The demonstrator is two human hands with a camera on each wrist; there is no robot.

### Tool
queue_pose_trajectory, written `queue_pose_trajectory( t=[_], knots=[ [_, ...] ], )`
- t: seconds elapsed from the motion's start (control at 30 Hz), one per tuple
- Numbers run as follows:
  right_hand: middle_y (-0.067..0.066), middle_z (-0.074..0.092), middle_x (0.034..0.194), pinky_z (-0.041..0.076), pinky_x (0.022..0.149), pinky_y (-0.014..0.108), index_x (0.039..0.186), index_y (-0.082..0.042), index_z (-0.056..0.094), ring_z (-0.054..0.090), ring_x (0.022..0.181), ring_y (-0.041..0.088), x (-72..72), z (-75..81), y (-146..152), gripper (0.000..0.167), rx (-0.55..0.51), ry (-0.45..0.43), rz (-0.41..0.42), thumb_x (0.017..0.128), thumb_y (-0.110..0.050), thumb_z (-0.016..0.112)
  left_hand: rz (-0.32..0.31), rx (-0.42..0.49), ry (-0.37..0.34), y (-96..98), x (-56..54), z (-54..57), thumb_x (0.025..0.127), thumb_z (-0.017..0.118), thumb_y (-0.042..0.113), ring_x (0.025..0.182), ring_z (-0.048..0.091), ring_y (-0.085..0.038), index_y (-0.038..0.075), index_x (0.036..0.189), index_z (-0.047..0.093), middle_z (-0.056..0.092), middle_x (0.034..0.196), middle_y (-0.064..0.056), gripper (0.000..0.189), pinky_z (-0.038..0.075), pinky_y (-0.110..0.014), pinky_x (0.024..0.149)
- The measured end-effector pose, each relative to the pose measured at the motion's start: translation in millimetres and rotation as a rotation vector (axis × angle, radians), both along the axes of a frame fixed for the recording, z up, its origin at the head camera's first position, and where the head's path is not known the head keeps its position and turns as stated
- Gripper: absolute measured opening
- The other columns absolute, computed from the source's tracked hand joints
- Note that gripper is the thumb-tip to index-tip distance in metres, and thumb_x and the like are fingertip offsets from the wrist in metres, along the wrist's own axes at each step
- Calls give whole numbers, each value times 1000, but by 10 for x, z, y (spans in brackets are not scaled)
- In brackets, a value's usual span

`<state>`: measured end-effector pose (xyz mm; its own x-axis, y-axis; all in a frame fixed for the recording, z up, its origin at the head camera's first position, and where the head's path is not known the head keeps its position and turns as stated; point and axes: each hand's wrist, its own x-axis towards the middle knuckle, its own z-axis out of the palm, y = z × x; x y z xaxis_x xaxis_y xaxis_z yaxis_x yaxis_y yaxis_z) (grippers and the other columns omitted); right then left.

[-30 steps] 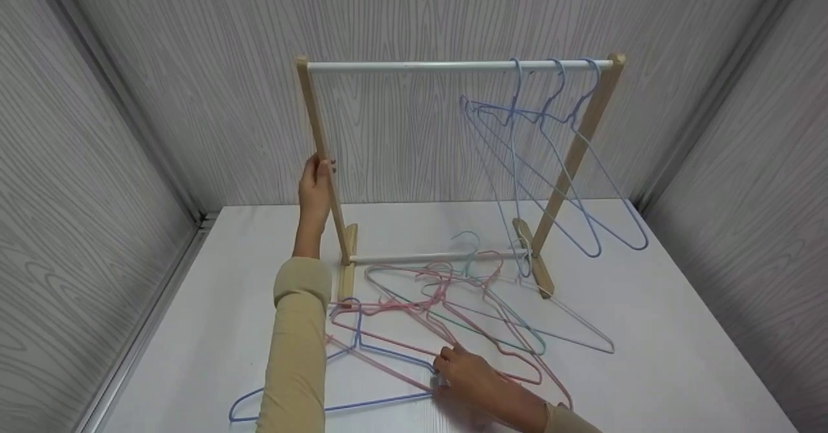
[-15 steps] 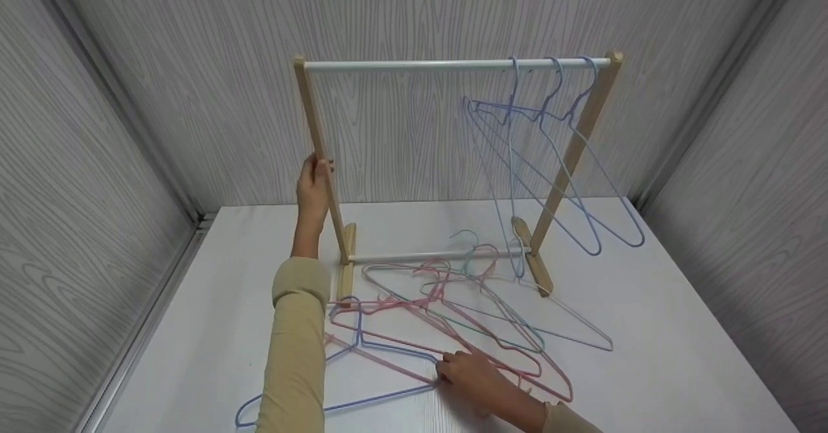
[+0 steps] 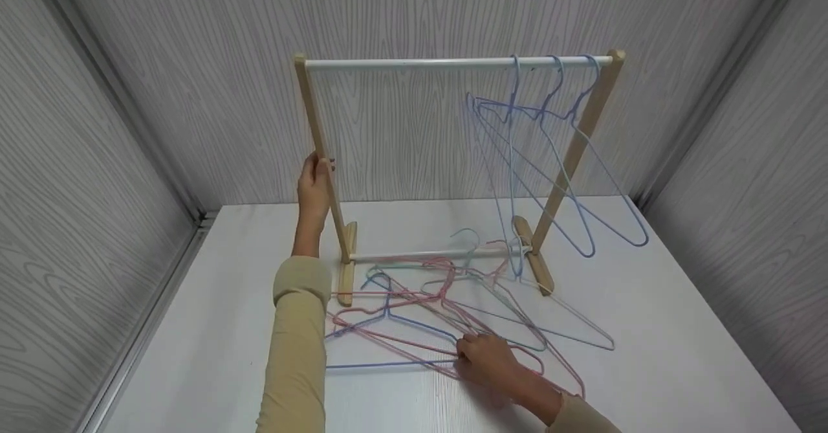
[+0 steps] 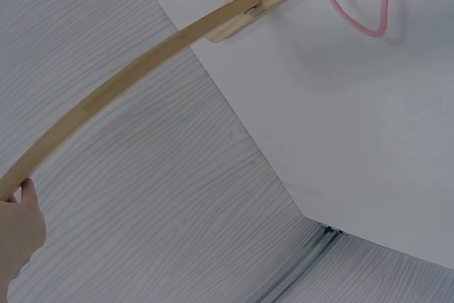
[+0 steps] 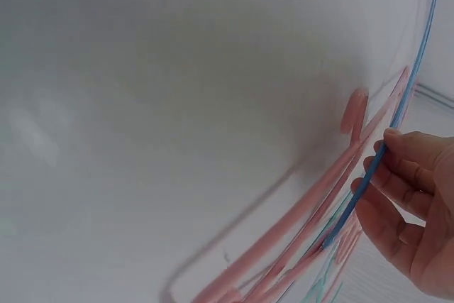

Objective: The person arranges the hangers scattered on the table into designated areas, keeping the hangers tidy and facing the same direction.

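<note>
My left hand (image 3: 315, 180) grips the left wooden post (image 3: 315, 112) of a garment rack about halfway up; in the left wrist view the thumb lies against that post (image 4: 106, 97). Low over the table, my right hand (image 3: 488, 362) pinches the right end of a blue clothes hanger (image 3: 414, 323), whose hook points toward the rack. In the right wrist view the thumb and fingers close round the blue hanger (image 5: 369, 175). Pink hangers (image 3: 446, 290) lie in a tangle beneath and behind it. The blue hanger's left end is hidden behind my left sleeve.
Three blue hangers (image 3: 543, 116) hang at the right end of the rack's white top rail (image 3: 414, 65). A green hanger (image 3: 471, 252) and a grey one (image 3: 582, 323) lie among the pink ones near the rack's right foot (image 3: 535, 265). Grey panel walls enclose the white table (image 3: 647, 381).
My right hand has moved right and away from me, drawing the blue hanger along over the pink ones, which have shifted slightly. My left hand stays on the post.
</note>
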<state>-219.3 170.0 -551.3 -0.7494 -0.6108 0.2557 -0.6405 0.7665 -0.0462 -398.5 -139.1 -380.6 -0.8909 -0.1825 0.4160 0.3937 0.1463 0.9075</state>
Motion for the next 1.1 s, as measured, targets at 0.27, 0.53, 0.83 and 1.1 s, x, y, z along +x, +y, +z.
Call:
queue_pose_trajectory(
  t=[0.27, 0.53, 0.83, 1.1],
  knots=[
    [-3, 56, 67, 39, 43, 24, 73, -10, 64, 52, 55, 11, -28, 52, 107, 8, -35, -58, -29, 77, -10, 71, 2, 9, 11, -3, 16, -18, 102, 34, 22, 111, 47, -26, -2, 136, 36, 50, 119, -23, 42, 35, -36, 94],
    [7, 56, 82, 40, 42, 30, 103, -6, 55, 42, 46, 13, -37, 68, 79, 28, -72, -97, -134, 79, -9, 70, -6, 8, 8, -2, 35, -18, 102, 33, 23, 113, 46, -25, -1, 137, 35, 51, 121, -20, 43, 34, -37, 95],
    [6, 48, 73, 46, 51, 32, 77, -3, 60, 49, 58, 18, -90, 16, 32, 12, -92, 73, -176, 77, -6, 72, -17, 15, 9, 14, 33, -13, 102, 33, 22, 117, 44, -25, -3, 139, 32, 49, 124, -19, 44, 32, -34, 98],
    [-5, 51, 70, 40, 52, 29, 85, -8, 55, 44, 58, 10, -97, 5, -16, 4, -293, -277, -283, 88, -11, 56, -54, 41, -5, 24, 173, 132, 102, 33, 18, 117, 43, -30, -4, 138, 31, 48, 124, -23, 43, 31, -38, 99]
  ],
)
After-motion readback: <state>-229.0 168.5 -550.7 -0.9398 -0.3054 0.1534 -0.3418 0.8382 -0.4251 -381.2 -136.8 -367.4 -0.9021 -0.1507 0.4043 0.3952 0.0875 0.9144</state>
